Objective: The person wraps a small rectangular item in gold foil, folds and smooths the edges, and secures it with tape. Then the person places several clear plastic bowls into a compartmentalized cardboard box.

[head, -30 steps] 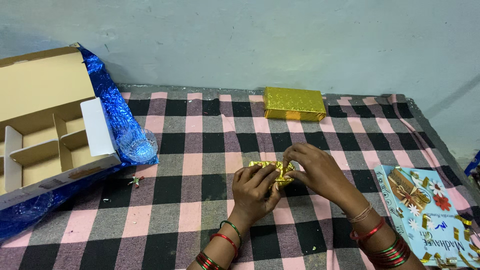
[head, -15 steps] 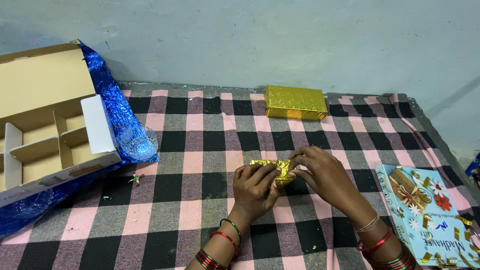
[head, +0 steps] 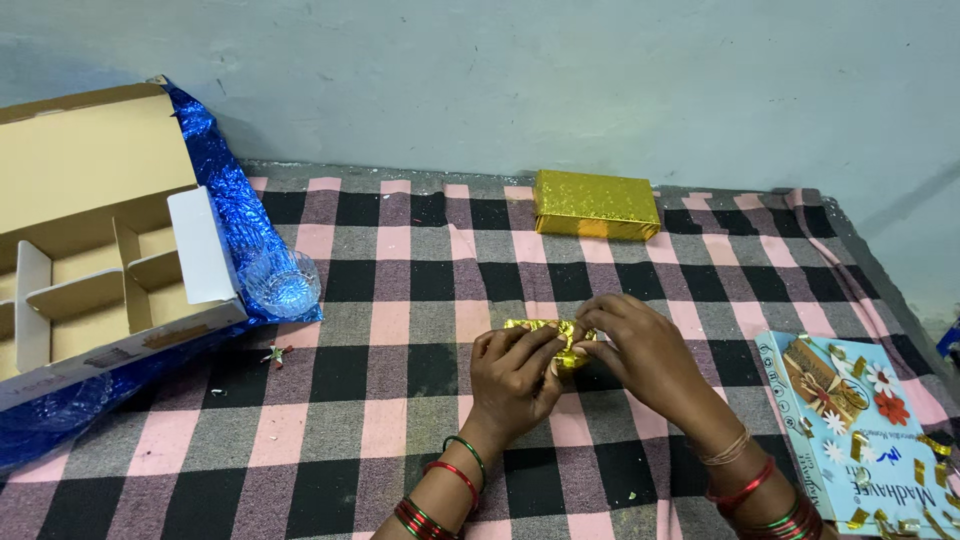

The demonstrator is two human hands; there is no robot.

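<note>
my left hand (head: 512,377) and right hand (head: 640,350) pinch a small gold foil packet (head: 548,337) on the checked cloth (head: 400,330). beyond it lies a gold wrapped box (head: 594,205); a divided cardboard box (head: 95,250) sits far left, a pale blue decorated card (head: 865,430) to my right.

Crinkled glossy gold foil (head: 560,338); matt woven checked cloth (head: 400,400)

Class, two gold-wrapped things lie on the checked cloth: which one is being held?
The small crumpled gold parcel, pinched between left hand and right hand; the larger gold box sits untouched near the wall.
</note>
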